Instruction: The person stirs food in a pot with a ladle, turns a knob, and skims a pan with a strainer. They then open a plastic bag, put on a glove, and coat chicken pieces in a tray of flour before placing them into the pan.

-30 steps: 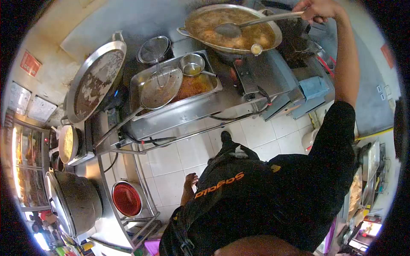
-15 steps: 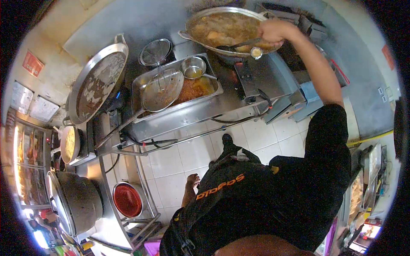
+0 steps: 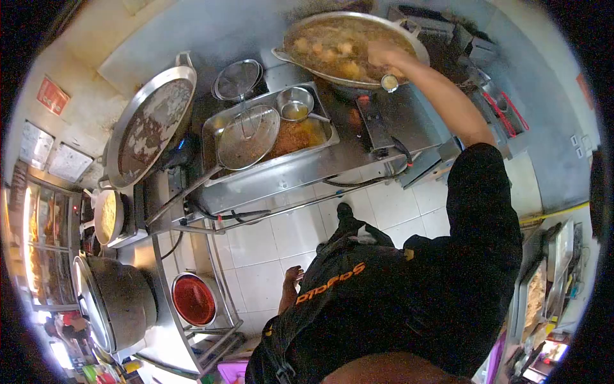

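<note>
Wok (image 3: 419, 46): long axis crosswise, beneath our right hand (image 3: 387, 56).
Right hand: nearer the wok; blurred, we cannot tell its grip.
Left hand (image 3: 294, 276): far nearer us than wok, loosely open.

Right hand (image 3: 385, 56) out over big wok (image 3: 345, 15) of bubbling oil, motion-blurred, grip unclear. Left hand (image 3: 293, 276) low beside black shirt (image 3: 409, 313), fingers curled. On table (image 3: 256, 190), metal tray (image 3: 288, 158) with 1 small pot (image 3: 295, 115) inside, 1 long-handled strainer (image 3: 251, 146) resting across it. At left, 1 wide pan (image 3: 115, 153), dark inside. Below, 1 bucket (image 3: 217, 306), contents red.
</note>
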Action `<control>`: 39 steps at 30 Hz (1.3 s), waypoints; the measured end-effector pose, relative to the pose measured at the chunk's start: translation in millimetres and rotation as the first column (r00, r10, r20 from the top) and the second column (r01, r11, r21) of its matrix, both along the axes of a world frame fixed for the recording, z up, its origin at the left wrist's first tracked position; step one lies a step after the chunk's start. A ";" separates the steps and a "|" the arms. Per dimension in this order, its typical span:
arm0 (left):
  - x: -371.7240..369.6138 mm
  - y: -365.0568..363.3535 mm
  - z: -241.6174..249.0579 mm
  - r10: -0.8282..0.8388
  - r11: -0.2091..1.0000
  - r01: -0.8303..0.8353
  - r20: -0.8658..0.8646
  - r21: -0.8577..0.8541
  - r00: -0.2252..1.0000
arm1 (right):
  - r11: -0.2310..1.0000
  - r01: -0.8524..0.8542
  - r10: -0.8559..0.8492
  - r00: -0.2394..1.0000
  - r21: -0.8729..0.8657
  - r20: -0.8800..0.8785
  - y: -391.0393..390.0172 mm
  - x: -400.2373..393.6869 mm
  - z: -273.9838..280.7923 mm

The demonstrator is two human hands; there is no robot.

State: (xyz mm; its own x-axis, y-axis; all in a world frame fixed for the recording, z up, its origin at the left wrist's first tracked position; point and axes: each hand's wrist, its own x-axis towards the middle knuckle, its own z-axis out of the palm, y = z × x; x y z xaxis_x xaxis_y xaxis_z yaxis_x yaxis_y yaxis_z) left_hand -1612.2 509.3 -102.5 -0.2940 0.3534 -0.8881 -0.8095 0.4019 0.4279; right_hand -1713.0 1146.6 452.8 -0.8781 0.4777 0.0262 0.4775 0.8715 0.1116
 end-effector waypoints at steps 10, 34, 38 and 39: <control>7.4 5.6 -1.9 -0.005 0.997 -0.001 -0.081 -0.072 0.997 | 0.994 0.026 0.015 0.927 0.106 -0.375 48.1 -5.1 -23.7; -19.6 14.4 -15.3 0.105 0.967 -0.108 0.027 0.231 0.994 | 0.781 0.141 -0.433 0.824 -0.608 -0.366 53.8 141.7 54.1; -40.7 2.6 -8.4 -0.232 0.962 0.246 -0.122 0.118 0.965 | 0.616 -0.004 -0.485 0.786 -0.787 -0.384 12.5 166.2 23.5; -46.1 5.0 -7.3 -0.185 0.977 0.187 -0.034 0.100 0.982 | 0.550 -0.046 -0.503 0.779 -0.834 -0.374 3.7 168.8 13.5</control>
State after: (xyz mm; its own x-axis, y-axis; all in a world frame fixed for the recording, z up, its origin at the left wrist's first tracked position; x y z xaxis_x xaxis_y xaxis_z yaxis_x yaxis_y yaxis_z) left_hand -1658.3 514.3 -109.8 -0.2359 0.4922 -0.8379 -0.7136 0.4976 0.4931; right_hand -1544.2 1150.3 466.3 -0.6897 0.7217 -0.0592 0.4019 0.3134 -0.8604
